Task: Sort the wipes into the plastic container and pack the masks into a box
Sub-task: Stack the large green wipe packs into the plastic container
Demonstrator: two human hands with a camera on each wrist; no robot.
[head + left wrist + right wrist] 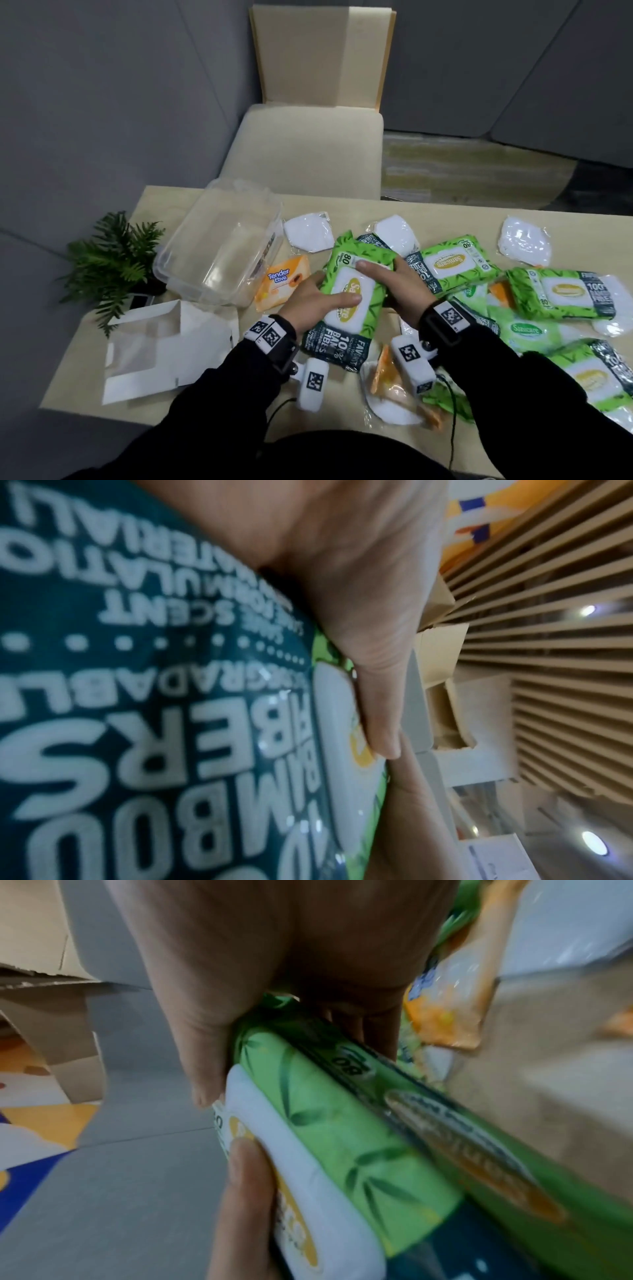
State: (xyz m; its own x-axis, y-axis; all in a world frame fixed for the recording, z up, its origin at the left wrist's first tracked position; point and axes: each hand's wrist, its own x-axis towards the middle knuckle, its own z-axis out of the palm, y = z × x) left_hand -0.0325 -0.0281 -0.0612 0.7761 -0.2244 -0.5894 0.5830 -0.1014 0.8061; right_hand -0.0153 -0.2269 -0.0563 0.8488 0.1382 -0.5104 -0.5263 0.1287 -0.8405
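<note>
A green wipes pack [352, 301] is held above the worktop [445, 214] by both hands: the left hand [308, 305] is wrapped round its left edge, the right hand [394, 284] clamped on its upper right side. The plastic container [219, 246] stands near on the left. The slick, soft pack could probably sag or slip if one grip were loosened early, and the container could be nudged. A second pack pressed beneath the first [514, 1164] is revealed only by the right wrist view; container and scattered masks [525, 245] are shown only by the head view.

The green wipes pack [346, 294] read "80" and "100% BAMBOO FIBERS"; the orange pack [282, 281] near the table's far-left corner read "Tender Love".
</note>
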